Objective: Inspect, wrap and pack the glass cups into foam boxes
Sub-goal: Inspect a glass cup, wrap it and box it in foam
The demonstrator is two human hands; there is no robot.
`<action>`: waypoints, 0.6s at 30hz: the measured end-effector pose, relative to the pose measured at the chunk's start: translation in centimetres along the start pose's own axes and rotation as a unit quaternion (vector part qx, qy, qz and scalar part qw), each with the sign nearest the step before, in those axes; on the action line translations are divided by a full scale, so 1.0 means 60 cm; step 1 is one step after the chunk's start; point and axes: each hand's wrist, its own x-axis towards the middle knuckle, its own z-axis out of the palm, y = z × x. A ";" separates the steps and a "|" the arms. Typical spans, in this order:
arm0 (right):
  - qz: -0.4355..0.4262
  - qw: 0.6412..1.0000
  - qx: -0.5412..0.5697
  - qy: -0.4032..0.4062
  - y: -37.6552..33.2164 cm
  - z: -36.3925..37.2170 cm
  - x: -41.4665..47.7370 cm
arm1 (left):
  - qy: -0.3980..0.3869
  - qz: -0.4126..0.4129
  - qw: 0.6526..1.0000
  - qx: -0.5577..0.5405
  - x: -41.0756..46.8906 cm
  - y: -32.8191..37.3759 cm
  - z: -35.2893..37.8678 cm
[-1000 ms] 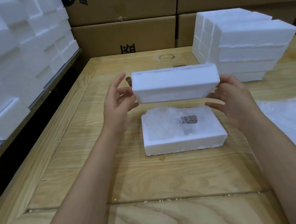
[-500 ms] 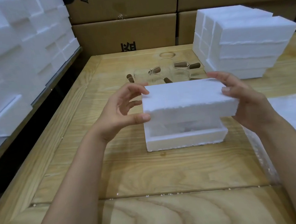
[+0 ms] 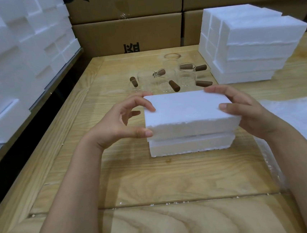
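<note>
Head view, downward, close over table point(image 3: 155, 182)

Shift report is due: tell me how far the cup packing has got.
Done, apparently: a stack of closed foam boxes at the far right. In hand: the left hand and right hand hold a lid just over a base, a thin gap between; contents are hidden. Left: several glass cups stand loose behind it, unwrapped, with wrap sheets ready at the right.
</note>
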 end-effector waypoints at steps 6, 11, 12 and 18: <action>0.007 0.999 -0.042 -0.019 -0.001 -0.010 -0.008 | -0.026 -0.019 0.999 0.018 0.000 -0.009 0.004; 0.028 0.997 -0.065 -0.033 -0.001 -0.011 -0.010 | -0.024 -0.034 0.999 0.008 0.001 -0.013 0.004; 0.033 0.996 -0.073 -0.038 -0.002 -0.013 -0.010 | -0.025 -0.038 0.999 0.007 0.001 -0.013 0.004; 0.036 0.995 -0.092 0.001 -0.003 -0.019 -0.021 | -0.057 -0.063 0.995 -0.051 0.001 -0.014 0.006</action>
